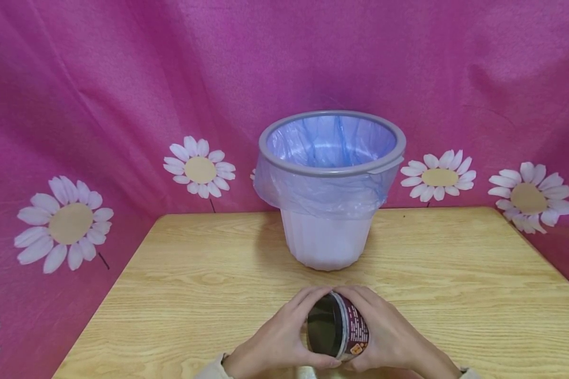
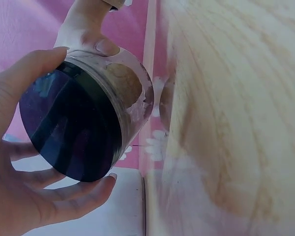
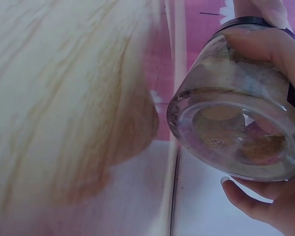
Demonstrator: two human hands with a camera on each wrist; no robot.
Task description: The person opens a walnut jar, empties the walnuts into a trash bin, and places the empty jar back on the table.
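Observation:
Both hands hold a clear jar [image 1: 359, 329] with a dark maroon printed label, tipped on its side close over the table. Its wide black lid [image 2: 71, 125] faces left. Around that lid curl the thumb and fingers of my left hand [image 1: 282, 334]. My right hand [image 1: 391, 331] grips the jar's body from the other side, partly covering the label. In the right wrist view the see-through round base [image 3: 241, 135] shows brownish patches on or inside the wall.
Behind the hands, on the wood-grain table [image 1: 194, 295], stands a white bin [image 1: 327, 237]. A bluish plastic bag [image 1: 322, 192] lines it, folded over the outside below a grey rim ring [image 1: 332, 171]. A pink curtain [image 1: 123, 79] with white flowers hangs around the table's back and sides.

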